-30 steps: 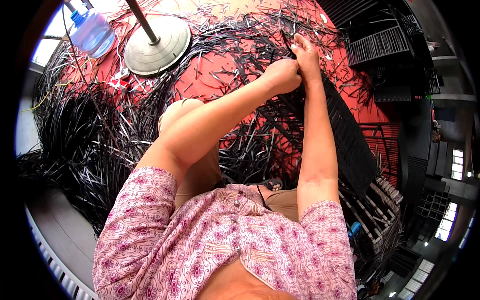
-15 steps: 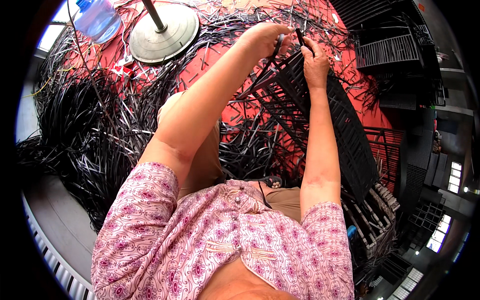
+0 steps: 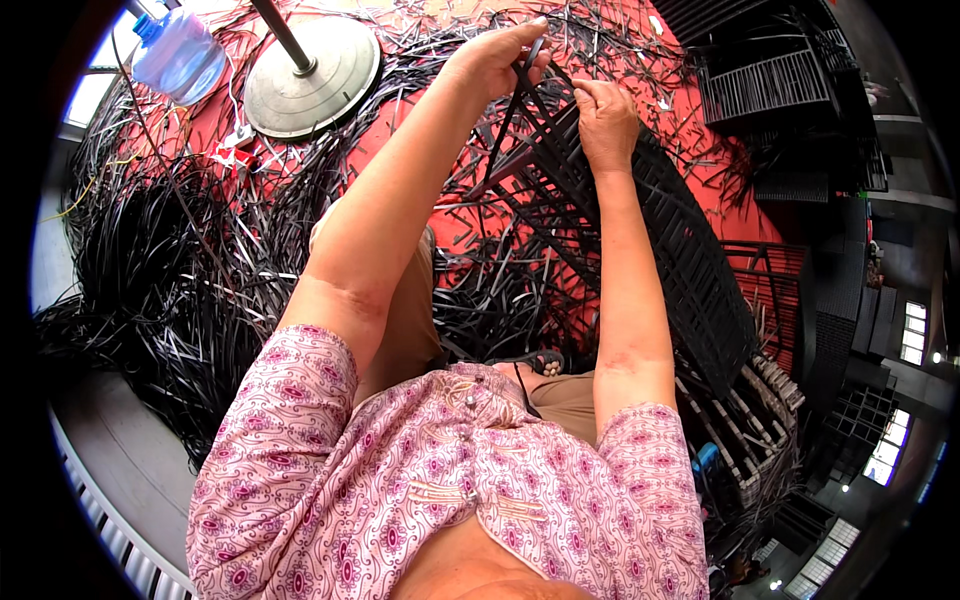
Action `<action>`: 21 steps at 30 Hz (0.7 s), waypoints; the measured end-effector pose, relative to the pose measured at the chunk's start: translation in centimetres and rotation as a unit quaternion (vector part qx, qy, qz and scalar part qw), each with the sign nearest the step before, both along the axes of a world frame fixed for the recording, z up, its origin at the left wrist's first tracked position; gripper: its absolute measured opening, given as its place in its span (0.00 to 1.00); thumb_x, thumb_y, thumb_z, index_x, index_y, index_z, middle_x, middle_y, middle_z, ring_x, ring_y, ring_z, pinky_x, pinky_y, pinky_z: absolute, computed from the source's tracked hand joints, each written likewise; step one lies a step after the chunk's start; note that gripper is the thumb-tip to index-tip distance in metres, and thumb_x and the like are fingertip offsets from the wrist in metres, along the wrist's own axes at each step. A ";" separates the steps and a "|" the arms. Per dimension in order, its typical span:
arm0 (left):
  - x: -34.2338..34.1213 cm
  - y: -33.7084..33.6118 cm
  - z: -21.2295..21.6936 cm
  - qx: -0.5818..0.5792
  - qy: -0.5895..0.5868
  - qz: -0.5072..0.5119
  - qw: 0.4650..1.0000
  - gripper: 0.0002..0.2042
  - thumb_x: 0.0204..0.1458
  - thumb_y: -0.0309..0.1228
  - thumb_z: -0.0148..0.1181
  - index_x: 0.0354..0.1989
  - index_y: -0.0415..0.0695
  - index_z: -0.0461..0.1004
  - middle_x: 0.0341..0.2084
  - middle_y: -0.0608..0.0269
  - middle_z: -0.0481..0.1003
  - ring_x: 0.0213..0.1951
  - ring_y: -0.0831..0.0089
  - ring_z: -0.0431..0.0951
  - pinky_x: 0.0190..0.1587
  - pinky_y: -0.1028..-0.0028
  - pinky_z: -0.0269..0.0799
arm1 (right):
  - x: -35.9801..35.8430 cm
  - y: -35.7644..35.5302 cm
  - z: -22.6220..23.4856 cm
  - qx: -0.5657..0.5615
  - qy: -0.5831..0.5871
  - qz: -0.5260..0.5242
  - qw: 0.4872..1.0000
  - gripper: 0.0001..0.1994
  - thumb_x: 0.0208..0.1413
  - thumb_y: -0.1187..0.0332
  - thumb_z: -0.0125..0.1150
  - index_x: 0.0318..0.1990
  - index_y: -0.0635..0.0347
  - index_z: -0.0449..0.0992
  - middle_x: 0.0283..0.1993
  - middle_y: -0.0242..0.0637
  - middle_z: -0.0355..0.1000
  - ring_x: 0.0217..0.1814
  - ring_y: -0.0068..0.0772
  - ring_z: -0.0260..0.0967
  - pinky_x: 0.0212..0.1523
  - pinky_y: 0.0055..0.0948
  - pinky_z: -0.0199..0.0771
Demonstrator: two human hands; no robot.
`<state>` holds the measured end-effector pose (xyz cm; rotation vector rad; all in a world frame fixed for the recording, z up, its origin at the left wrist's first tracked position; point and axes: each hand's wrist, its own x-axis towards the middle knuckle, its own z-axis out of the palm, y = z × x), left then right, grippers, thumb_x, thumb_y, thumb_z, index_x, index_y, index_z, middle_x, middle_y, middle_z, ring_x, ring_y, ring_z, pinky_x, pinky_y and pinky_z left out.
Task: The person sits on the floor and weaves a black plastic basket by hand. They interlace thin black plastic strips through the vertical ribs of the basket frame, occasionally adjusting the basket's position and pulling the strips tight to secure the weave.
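Note:
A large black frame woven with flat strips [image 3: 690, 270] leans in front of me, its far upper corner by my hands. My left hand [image 3: 492, 62] is closed around a long dark plastic strip [image 3: 541, 103], which bends over its fingers and runs down toward the frame. Against that corner, my right hand [image 3: 606, 125] pinches with thumb and forefinger. What lies between its fingertips is too small to make out; the other fingers curl in.
Black strips lie heaped in a big bundle [image 3: 130, 230] at left and scattered over the red floor [image 3: 390, 135]. A round metal stand base [image 3: 315, 85] and a blue water jug [image 3: 180, 60] stand at far left. More black woven pieces [image 3: 765, 90] sit at far right.
Both hands have moved slightly left, and the gap between them is wider. The left hand has drawn the strip away from the corner; the dark piece upright between the hands no longer shows.

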<state>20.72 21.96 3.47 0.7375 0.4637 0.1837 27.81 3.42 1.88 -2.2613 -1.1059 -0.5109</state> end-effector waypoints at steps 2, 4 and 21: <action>0.3 -0.1 -0.3 0.006 -0.011 -0.012 1.000 0.14 0.59 0.41 0.63 0.41 0.41 0.75 0.28 0.65 0.75 0.27 0.80 0.74 0.27 0.79 0.72 | 0.0 0.0 -0.1 -0.030 -0.044 -0.008 0.999 0.06 0.57 0.64 0.62 0.39 0.49 0.84 0.42 0.30 0.78 0.50 0.36 0.71 0.52 0.37 0.67; 0.6 -0.1 -0.4 0.012 -0.012 -0.032 0.999 0.15 0.59 0.42 0.62 0.41 0.42 0.75 0.26 0.65 0.75 0.26 0.80 0.74 0.27 0.79 0.73 | 0.0 0.0 -0.3 -0.032 -0.046 -0.007 0.998 0.06 0.57 0.63 0.61 0.37 0.49 0.83 0.41 0.29 0.78 0.51 0.35 0.70 0.53 0.37 0.64; 2.3 -3.5 1.2 0.266 -0.046 -0.120 0.955 0.21 0.60 0.49 0.58 0.40 0.40 0.78 0.22 0.72 0.72 0.21 0.84 0.69 0.22 0.81 0.66 | -1.0 -0.2 0.1 0.067 -0.022 0.028 0.997 0.03 0.54 0.71 0.60 0.33 0.57 0.79 0.34 0.39 0.77 0.40 0.46 0.73 0.43 0.38 0.73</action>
